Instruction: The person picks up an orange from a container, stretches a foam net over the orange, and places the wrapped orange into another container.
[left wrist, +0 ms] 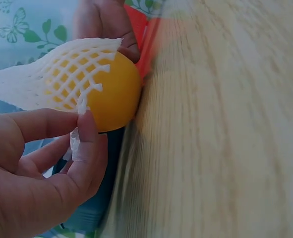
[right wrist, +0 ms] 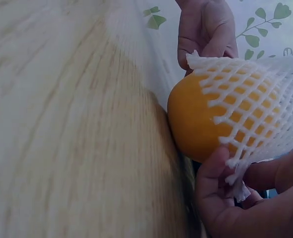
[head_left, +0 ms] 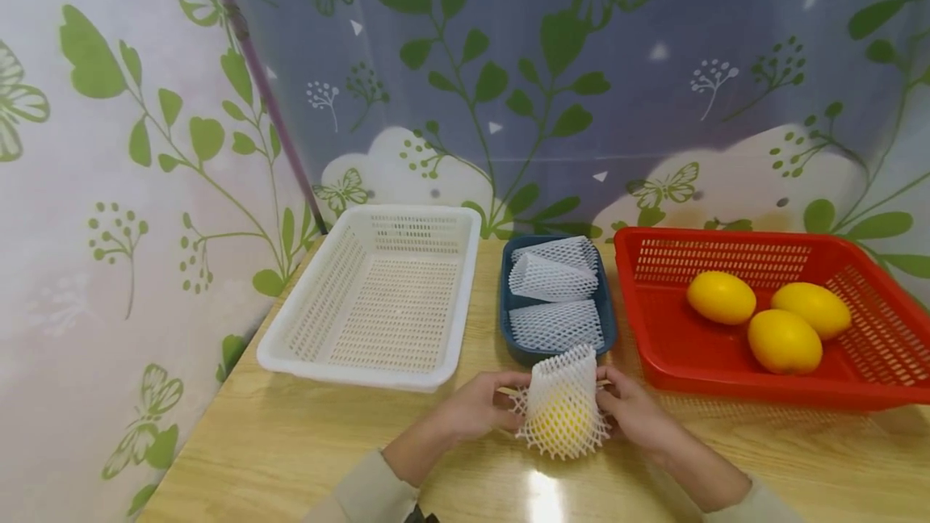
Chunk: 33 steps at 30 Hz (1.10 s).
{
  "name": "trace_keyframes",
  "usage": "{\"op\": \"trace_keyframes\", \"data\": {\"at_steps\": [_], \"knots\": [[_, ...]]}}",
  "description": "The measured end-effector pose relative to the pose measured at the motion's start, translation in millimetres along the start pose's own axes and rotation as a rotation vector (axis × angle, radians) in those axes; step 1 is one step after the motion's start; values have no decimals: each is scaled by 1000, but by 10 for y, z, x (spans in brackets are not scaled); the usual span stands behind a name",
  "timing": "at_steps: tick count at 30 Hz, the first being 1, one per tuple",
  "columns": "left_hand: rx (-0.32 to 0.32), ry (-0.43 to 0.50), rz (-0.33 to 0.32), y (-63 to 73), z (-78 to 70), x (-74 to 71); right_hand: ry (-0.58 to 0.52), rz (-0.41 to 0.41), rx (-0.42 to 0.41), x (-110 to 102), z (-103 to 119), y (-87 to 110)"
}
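A white foam net sleeve (head_left: pixel 565 394) covers most of a yellow oval fruit (left wrist: pixel 121 91), which rests on the table. Part of the fruit's rounded end stays bare in both wrist views. On one side, my left hand (head_left: pixel 479 408) pinches the sleeve's open edge between thumb and fingers. My right hand (head_left: pixel 639 414) pinches that edge on the opposite side, where the netting (right wrist: pixel 240 186) bunches between its fingertips. The sleeve's narrow end points away from me, toward a blue basket (head_left: pixel 609 321).
More white foam sleeves (head_left: pixel 555 325) lie in the blue basket. To its left stands a white perforated basket (head_left: pixel 468 297). A red basket (head_left: pixel 726 387) at the right holds three yellow fruits (head_left: pixel 785 341). A patterned curtain (head_left: pixel 465 63) hangs behind the wooden table (head_left: pixel 254 446).
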State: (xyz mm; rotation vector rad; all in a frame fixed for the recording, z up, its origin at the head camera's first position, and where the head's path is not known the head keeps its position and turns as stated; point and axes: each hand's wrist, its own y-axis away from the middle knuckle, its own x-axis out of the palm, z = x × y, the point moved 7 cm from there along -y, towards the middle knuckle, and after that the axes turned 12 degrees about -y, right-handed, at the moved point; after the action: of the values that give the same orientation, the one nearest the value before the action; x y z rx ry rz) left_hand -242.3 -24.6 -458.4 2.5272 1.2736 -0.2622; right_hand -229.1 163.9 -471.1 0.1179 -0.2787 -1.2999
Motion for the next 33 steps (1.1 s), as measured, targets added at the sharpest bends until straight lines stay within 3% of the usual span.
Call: {"op": "trace_keyframes", "data": {"at_steps": [7,17,27,33], "knots": [[-48,99,9,-38,19,55,-3,10,15,-39,-18,-16],[-91,143,86,-19,25,154,-51,21,35,-23,-25,33],[-64,196,56,18,16,128,-182,85,43,120,9,48],[-28,303,46,24,-38,141,-285,81,51,188,69,62]]}}
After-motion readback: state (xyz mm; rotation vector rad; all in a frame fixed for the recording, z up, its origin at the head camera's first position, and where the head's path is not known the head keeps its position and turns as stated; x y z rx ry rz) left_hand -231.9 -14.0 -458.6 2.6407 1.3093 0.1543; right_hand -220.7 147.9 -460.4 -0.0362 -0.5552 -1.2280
